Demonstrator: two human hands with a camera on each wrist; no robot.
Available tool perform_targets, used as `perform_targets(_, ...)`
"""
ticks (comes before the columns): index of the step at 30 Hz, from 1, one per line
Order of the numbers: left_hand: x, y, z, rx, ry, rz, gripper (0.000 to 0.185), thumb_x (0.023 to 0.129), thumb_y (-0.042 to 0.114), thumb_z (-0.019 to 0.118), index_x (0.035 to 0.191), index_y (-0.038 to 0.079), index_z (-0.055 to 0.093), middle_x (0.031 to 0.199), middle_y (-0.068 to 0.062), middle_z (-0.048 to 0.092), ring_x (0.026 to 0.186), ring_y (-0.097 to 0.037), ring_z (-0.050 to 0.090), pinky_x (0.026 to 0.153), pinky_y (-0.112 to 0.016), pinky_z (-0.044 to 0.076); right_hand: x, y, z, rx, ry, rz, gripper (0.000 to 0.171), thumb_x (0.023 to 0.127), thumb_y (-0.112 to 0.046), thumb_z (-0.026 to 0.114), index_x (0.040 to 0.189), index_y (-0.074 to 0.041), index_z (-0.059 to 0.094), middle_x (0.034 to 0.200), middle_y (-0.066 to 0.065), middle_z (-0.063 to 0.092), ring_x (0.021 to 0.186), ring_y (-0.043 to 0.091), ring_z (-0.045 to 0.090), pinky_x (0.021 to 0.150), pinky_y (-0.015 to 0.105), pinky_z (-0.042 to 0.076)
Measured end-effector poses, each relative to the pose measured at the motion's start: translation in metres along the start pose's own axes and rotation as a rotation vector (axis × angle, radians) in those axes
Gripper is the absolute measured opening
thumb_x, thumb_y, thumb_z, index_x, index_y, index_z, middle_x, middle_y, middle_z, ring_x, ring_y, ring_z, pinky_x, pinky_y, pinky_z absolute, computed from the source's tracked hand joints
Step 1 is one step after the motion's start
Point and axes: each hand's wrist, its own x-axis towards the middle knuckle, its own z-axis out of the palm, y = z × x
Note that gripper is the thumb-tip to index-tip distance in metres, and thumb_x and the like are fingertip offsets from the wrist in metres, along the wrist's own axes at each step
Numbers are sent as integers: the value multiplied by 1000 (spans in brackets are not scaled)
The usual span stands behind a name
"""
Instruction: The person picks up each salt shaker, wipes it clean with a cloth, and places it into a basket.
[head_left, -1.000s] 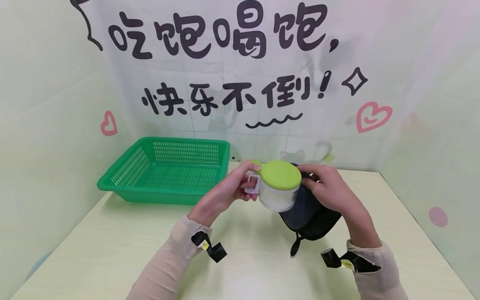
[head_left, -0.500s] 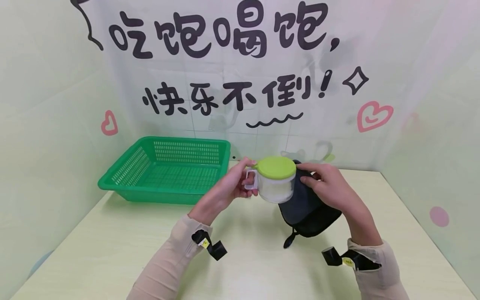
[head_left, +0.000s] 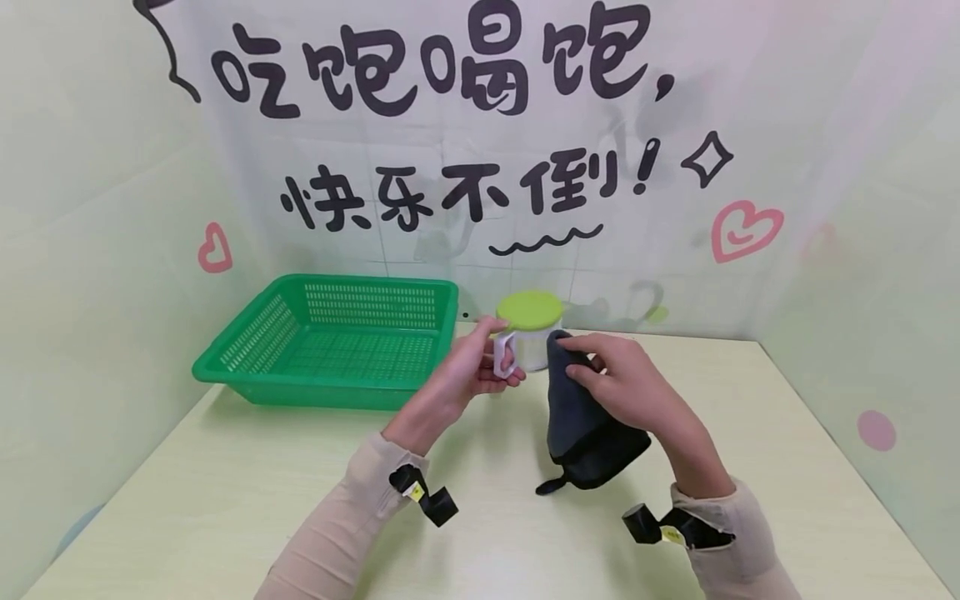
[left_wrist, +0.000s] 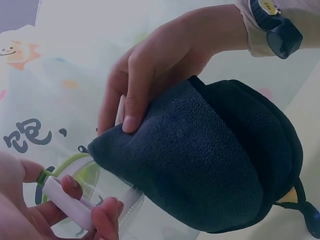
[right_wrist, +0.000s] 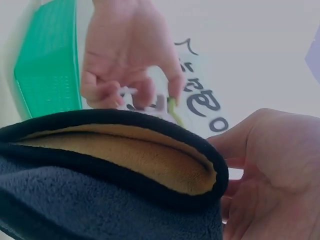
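Note:
My left hand (head_left: 491,360) grips the white handle (head_left: 505,357) of a clear cup (head_left: 534,352) with a lime-green lid (head_left: 528,309), held upright near the table's back. My right hand (head_left: 594,367) pinches the top of a dark grey fleece cloth (head_left: 581,421) and holds it up against the cup's right side, hiding part of the cup. In the left wrist view the cloth (left_wrist: 210,165) fills the middle, with the right hand's fingers (left_wrist: 135,90) on its edge and my left fingers on the handle (left_wrist: 70,206). The right wrist view shows the cloth's tan lining (right_wrist: 120,150).
A green slotted basket (head_left: 225,360) stands at the back left of the pale table (head_left: 225,500). A wall with printed lettering stands right behind the cup. Small black devices are strapped to both wrists.
The cup has moved away from me and lower, toward the back of the table. The right hand has shifted left, lifting the cloth against the cup's side.

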Motion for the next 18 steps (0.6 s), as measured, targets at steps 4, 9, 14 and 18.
perform_targets(4,-1,-2,3,18,20,7,49,101,48,45,71,12,59,75,-4,73,68,-13,71,68,-25,55,2,-5,10,-7,-20,5,34,98,-6,65,132,-2,68,115,14,74,71,13,53,62,28,45)
perform_targets(9,-1,-2,8,37,51,6,50,101,48,45,72,11,61,72,-2,70,66,-13,69,67,-24,55,4,-8,21,8,-44,-20,34,97,-6,65,131,-3,69,122,14,73,74,13,55,64,27,46)
perform_targets(14,0,-2,7,35,66,16,49,99,46,46,69,11,60,68,-1,67,63,-12,66,65,-24,53,5,-6,22,33,-31,-12,34,96,-5,66,130,-4,70,126,16,73,75,12,59,63,26,46)
perform_targets(18,-2,-1,4,43,58,50,49,99,45,46,67,11,60,68,-2,69,64,-12,68,65,-24,54,4,-2,15,44,-20,19,35,96,-5,66,131,-4,70,129,18,71,72,12,59,60,26,44)
